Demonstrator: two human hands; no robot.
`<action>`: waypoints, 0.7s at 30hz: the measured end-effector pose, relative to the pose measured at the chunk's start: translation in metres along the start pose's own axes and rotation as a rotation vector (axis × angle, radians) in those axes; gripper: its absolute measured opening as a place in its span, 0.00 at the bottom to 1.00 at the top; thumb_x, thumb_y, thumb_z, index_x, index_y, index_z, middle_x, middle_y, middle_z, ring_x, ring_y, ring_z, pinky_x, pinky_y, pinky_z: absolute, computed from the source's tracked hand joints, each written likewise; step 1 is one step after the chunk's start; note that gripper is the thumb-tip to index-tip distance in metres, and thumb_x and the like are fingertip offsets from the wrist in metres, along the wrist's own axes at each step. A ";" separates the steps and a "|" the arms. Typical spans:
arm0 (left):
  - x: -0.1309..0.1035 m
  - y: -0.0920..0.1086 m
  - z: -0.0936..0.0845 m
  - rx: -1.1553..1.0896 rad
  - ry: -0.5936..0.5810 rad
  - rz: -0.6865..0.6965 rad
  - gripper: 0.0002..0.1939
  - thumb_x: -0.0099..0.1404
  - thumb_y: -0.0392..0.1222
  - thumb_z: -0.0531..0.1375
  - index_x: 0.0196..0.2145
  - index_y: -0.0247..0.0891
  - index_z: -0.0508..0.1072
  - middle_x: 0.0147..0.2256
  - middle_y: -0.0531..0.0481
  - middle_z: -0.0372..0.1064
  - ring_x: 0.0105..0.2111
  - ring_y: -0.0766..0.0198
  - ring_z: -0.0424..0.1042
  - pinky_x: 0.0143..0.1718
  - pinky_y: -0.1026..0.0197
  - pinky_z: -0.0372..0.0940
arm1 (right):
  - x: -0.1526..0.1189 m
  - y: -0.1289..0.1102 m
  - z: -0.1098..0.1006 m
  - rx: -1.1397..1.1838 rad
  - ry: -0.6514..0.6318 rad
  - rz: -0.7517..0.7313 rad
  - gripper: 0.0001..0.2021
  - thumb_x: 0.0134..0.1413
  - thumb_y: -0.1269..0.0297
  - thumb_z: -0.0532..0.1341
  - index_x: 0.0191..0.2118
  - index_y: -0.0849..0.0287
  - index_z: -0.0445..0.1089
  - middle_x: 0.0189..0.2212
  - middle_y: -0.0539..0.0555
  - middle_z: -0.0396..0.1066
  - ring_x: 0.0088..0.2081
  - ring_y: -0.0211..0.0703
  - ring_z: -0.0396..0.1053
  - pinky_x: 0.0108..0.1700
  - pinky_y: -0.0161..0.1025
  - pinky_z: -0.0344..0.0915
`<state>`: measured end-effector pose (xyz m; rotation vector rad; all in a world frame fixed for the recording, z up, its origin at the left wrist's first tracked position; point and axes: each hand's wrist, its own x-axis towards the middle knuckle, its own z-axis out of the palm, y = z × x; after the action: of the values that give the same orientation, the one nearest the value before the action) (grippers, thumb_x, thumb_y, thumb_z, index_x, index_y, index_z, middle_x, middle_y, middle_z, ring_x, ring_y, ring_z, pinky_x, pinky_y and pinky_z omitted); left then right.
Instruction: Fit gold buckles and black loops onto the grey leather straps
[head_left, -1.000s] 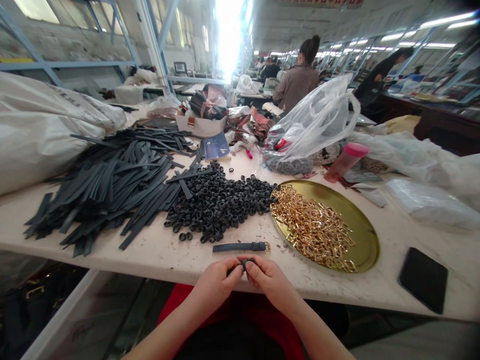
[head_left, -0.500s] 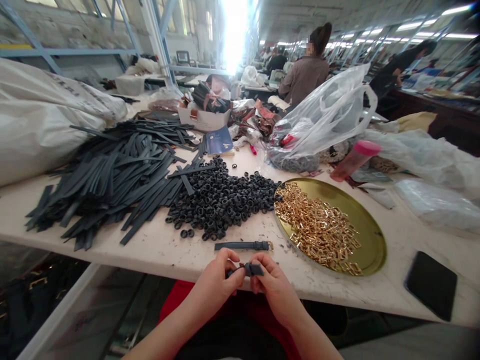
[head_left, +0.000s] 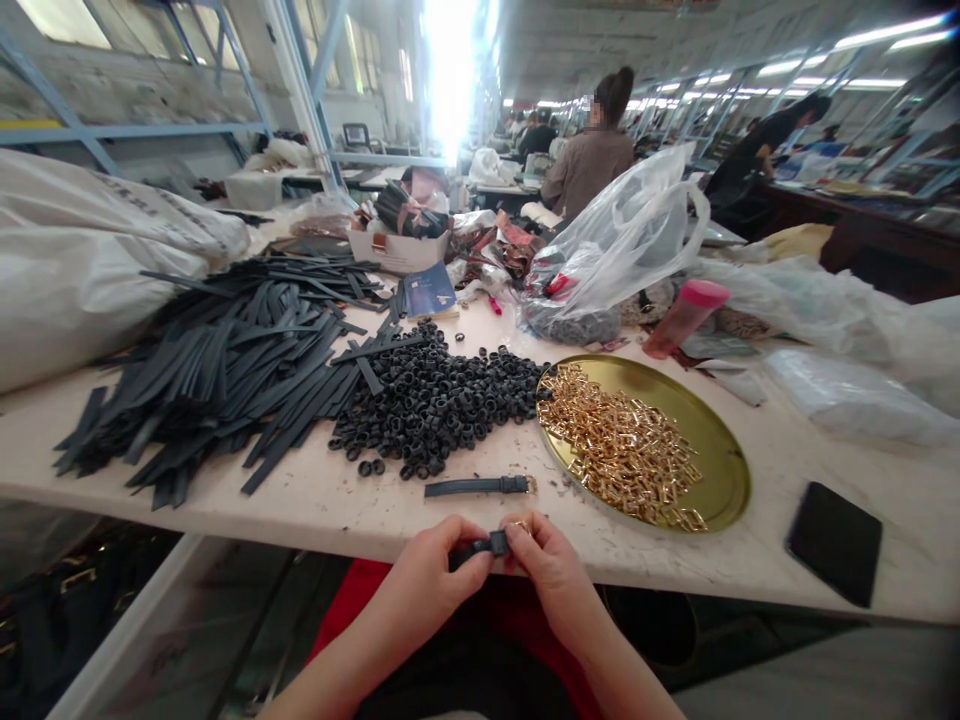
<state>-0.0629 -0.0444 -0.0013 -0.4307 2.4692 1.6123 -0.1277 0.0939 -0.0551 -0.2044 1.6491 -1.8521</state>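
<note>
Head camera, worn by the person, is looking forward and down across the worktable (head_left: 315, 500) from its near edge. Left hand (head_left: 442, 560) and right hand (head_left: 553, 565) are showing close, low centre. Beyond, the view is running deep, ceiling lights (head_left: 890, 32) receding upper right.

I see a dark strap (head_left: 471, 552), partly hidden, held crosswise near the counter's (head_left: 322, 510) front edge. A squarish dark band (head_left: 499, 543) shows on it, gold metal (head_left: 523, 526) glinting just to the right.
</note>
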 end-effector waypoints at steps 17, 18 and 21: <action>0.006 -0.009 -0.004 -0.374 -0.198 -0.127 0.11 0.53 0.38 0.56 0.35 0.31 0.70 0.28 0.50 0.69 0.26 0.68 0.65 0.30 0.65 0.60 | 0.003 -0.010 -0.008 -0.497 -0.122 -0.037 0.05 0.49 0.62 0.55 0.29 0.57 0.60 0.18 0.44 0.60 0.20 0.34 0.58 0.23 0.32 0.52; 0.007 -0.010 -0.004 -0.370 -0.210 -0.136 0.11 0.53 0.38 0.56 0.35 0.31 0.70 0.28 0.50 0.69 0.26 0.68 0.65 0.30 0.65 0.60 | 0.003 -0.010 -0.009 -0.586 -0.093 -0.099 0.03 0.48 0.64 0.55 0.29 0.57 0.61 0.19 0.45 0.61 0.22 0.35 0.58 0.24 0.33 0.52; 0.011 -0.016 -0.006 -0.381 -0.231 -0.155 0.11 0.53 0.39 0.56 0.34 0.31 0.70 0.27 0.51 0.69 0.25 0.68 0.65 0.29 0.65 0.60 | 0.007 -0.011 -0.009 -0.677 -0.085 -0.157 0.01 0.47 0.67 0.55 0.28 0.57 0.62 0.20 0.46 0.61 0.24 0.36 0.58 0.25 0.33 0.52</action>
<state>-0.0680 -0.0570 -0.0158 -0.4422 1.9167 1.9441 -0.1421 0.0978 -0.0483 -0.7010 2.1919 -1.2957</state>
